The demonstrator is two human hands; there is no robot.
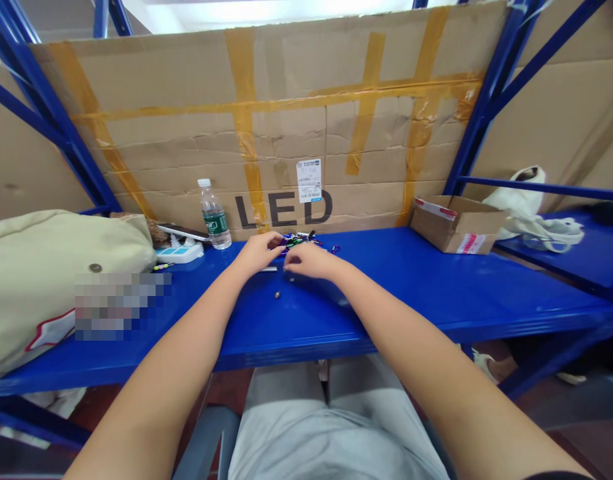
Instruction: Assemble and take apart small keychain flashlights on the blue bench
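Note:
My left hand [259, 253] rests at the near left edge of a pile of small shiny pieces [300, 238] in blue, green, black and silver; their kind is too small to tell. Its fingers are curved, with a gap between thumb and forefinger and nothing visible in it. My right hand [310, 260] lies just in front of the same pile, fingertips pinched together on something I cannot make out. A thin silver bar [269, 269] lies below my left hand. Closer to me sits a small round metal piece [277, 294].
A water bottle [215, 217] stands at the back left, beside a white power strip [180, 253]. A cream bag [61, 267] covers the left end of the blue table [411, 293]. An open cardboard box [456, 225] is at the right. A tall cardboard sheet [186, 153] closes the back.

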